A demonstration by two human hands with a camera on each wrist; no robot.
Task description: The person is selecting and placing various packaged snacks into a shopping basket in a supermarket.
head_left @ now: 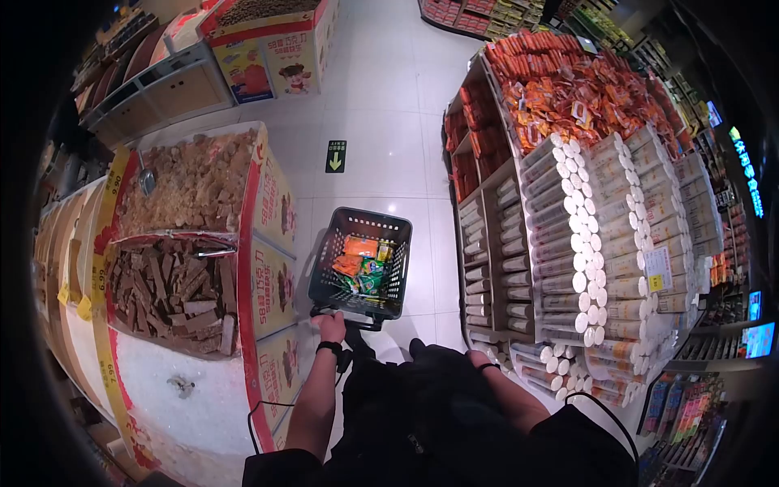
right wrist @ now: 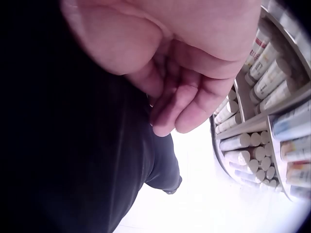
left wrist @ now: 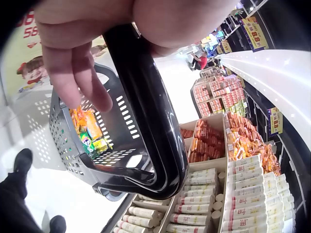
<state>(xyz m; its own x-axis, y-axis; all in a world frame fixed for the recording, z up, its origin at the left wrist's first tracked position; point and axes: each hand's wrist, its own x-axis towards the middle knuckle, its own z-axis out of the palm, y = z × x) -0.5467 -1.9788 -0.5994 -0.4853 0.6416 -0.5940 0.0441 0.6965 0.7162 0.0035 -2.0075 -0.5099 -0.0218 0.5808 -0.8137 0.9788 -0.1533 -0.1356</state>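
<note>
My left hand (head_left: pixel 330 326) grips the black handle (left wrist: pixel 146 107) of a dark shopping basket (head_left: pixel 331 230), its fingers curled over the bar in the left wrist view. Inside the basket lie orange snack packets (head_left: pixel 359 246) and green packets (head_left: pixel 369 277), with a small yellow one (head_left: pixel 383 252) beside them. The basket stands in front of my legs over the white floor. My right hand (right wrist: pixel 184 73) hangs at my side by the dark trousers, fingers loosely curled and holding nothing. In the head view most of that hand is hidden beyond the wrist.
Left of the aisle stand bins of brown chunks (head_left: pixel 182 183) and dark chocolate-like bars (head_left: pixel 166 284). To the right is a shelf unit with stacked white-capped tubes (head_left: pixel 560 235) and a heap of orange-red packets (head_left: pixel 576 97). A green exit sign (head_left: pixel 335 157) marks the tiled floor (head_left: pixel 381 130) ahead.
</note>
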